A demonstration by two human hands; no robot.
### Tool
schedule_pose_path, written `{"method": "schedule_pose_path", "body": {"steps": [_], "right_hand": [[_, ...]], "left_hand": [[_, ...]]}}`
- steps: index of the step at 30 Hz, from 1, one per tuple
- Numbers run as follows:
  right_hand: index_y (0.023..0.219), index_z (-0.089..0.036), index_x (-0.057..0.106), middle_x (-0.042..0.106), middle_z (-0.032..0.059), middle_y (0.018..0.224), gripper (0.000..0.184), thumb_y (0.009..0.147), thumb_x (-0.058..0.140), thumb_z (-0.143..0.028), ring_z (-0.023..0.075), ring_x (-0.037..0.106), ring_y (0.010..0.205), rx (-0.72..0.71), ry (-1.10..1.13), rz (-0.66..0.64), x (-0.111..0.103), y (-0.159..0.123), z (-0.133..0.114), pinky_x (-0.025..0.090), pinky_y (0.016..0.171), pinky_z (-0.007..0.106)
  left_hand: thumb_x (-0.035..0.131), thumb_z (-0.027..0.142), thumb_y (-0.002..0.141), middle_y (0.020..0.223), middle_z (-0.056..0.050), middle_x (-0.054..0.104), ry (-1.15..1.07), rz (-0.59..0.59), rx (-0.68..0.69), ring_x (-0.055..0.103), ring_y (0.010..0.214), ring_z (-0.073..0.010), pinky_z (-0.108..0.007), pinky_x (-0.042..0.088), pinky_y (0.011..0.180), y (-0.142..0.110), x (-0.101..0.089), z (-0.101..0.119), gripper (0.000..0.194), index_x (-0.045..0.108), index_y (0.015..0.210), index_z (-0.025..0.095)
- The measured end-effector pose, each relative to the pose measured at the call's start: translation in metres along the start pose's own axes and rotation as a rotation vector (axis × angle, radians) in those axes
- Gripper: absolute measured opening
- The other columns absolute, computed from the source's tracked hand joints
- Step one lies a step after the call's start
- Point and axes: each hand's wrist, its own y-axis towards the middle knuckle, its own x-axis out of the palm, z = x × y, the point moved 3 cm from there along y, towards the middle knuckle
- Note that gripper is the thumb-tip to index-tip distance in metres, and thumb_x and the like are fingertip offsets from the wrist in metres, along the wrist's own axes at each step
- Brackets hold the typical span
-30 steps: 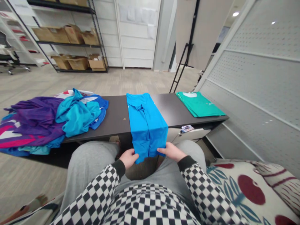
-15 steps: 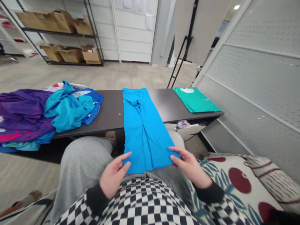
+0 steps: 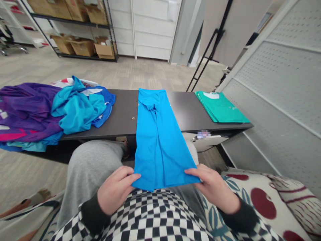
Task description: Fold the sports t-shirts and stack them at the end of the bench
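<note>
A bright blue garment lies lengthwise from the dark tabletop over my lap, with a long fold line down its middle and a small gathered notch near the far end. Whether it is a shirt or trousers I cannot tell. My left hand pinches its near left corner between thumb and fingers. At the near right corner, my right hand grips the hem the same way, the thumb partly hidden underneath. Between the two hands the near edge is spread fairly straight, just above my checkered top.
A heap of crumpled purple and blue clothes covers the left of the dark table. Folded green cloth lies at the right end. A patterned cushion sits beside me, and a perforated panel stands at the right.
Both hands have closed on the garment's near corners, where the fingers were spread before. The near hem has come slightly closer to me. My view has tilted down.
</note>
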Motion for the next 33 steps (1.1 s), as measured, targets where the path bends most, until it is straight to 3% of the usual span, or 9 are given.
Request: {"method": "schedule_pose_path", "body": {"steps": [3, 6, 12, 15, 19, 22, 28, 30, 33], "right_hand": [[0.128, -0.034, 0.082, 0.086, 0.0079, 0.106, 0.034, 0.103, 0.065, -0.019, 0.027, 0.08, 0.093, -0.017, -0.012, -0.015, -0.003, 0.002, 0.001, 0.068, 0.086, 0.042], [0.13, -0.034, 0.081, 0.085, 0.0071, 0.108, 0.034, 0.105, 0.064, -0.02, 0.027, 0.079, 0.096, -0.028, -0.014, -0.024, -0.004, 0.0, 0.005, 0.066, 0.088, 0.043], [0.126, -0.03, 0.082, 0.082, 0.0099, 0.109, 0.029, 0.104, 0.066, -0.02, 0.0295, 0.075, 0.101, 0.01, -0.098, -0.045, 0.014, -0.008, 0.03, 0.062, 0.091, 0.047], [0.122, -0.027, 0.083, 0.079, 0.011, 0.112, 0.028, 0.102, 0.067, -0.018, 0.0304, 0.071, 0.101, 0.032, -0.178, -0.067, 0.03, -0.013, 0.043, 0.059, 0.089, 0.048], [0.128, -0.027, 0.081, 0.073, 0.0118, 0.116, 0.032, 0.102, 0.065, -0.016, 0.0303, 0.068, 0.104, 0.067, -0.185, -0.064, 0.044, -0.019, 0.045, 0.059, 0.093, 0.047], [0.132, -0.027, 0.079, 0.07, 0.0119, 0.117, 0.034, 0.103, 0.065, -0.017, 0.0302, 0.068, 0.106, 0.079, -0.165, -0.054, 0.046, -0.021, 0.04, 0.059, 0.095, 0.047], [0.135, -0.027, 0.078, 0.069, 0.0123, 0.118, 0.035, 0.104, 0.062, -0.017, 0.0307, 0.067, 0.108, 0.082, -0.129, -0.037, 0.045, -0.022, 0.037, 0.061, 0.095, 0.049], [0.135, -0.027, 0.077, 0.068, 0.0124, 0.118, 0.035, 0.105, 0.062, -0.018, 0.0311, 0.067, 0.109, 0.083, -0.12, -0.032, 0.046, -0.023, 0.038, 0.061, 0.095, 0.05], [0.135, -0.026, 0.076, 0.068, 0.0125, 0.119, 0.034, 0.106, 0.061, -0.018, 0.0314, 0.066, 0.11, 0.083, -0.11, -0.026, 0.049, -0.024, 0.041, 0.061, 0.097, 0.051]], "left_hand": [[0.057, 0.009, 0.104, 0.12, -0.01, 0.074, 0.078, 0.018, 0.015, 0.067, 0.116, -0.0263, -0.042, 0.058, 0.107, 0.006, -0.008, 0.001, 0.04, 0.081, 0.129, 0.028], [0.062, 0.013, 0.104, 0.137, -0.01, 0.075, 0.079, -0.065, 0.038, 0.064, 0.132, -0.0297, -0.049, 0.051, 0.119, 0.008, -0.004, 0.0, 0.041, 0.079, 0.137, 0.031], [0.061, 0.011, 0.099, 0.139, -0.01, 0.077, 0.017, -0.455, -0.094, 0.063, 0.136, -0.0309, -0.049, 0.049, 0.117, 0.014, 0.043, -0.011, 0.044, 0.082, 0.133, 0.03], [0.065, 0.021, 0.099, 0.139, -0.011, 0.077, -0.009, -0.562, -0.17, 0.063, 0.134, -0.0328, -0.049, 0.049, 0.114, 0.025, 0.061, -0.011, 0.038, 0.083, 0.132, 0.029], [0.071, 0.042, 0.101, 0.127, -0.013, 0.078, -0.028, -0.585, -0.21, 0.068, 0.121, -0.0341, -0.047, 0.05, 0.107, 0.041, 0.074, -0.007, 0.039, 0.08, 0.136, 0.026], [0.069, 0.043, 0.104, 0.117, -0.013, 0.078, 0.037, -0.572, -0.239, 0.07, 0.112, -0.0322, -0.042, 0.05, 0.098, 0.049, 0.087, -0.005, 0.03, 0.08, 0.124, 0.024], [0.068, 0.057, 0.103, 0.097, -0.008, 0.077, 0.069, -0.495, -0.541, 0.07, 0.087, -0.0259, -0.035, 0.042, 0.07, 0.055, 0.116, -0.022, 0.035, 0.074, 0.099, 0.023], [0.07, 0.056, 0.1, 0.092, -0.008, 0.078, 0.042, -0.511, -0.583, 0.07, 0.085, -0.0253, -0.034, 0.039, 0.068, 0.056, 0.124, -0.029, 0.034, 0.074, 0.092, 0.023], [0.07, 0.04, 0.098, 0.086, -0.006, 0.077, -0.062, -0.501, -0.597, 0.068, 0.078, -0.0221, -0.033, 0.036, 0.066, 0.056, 0.134, -0.035, 0.023, 0.074, 0.082, 0.023]]}}
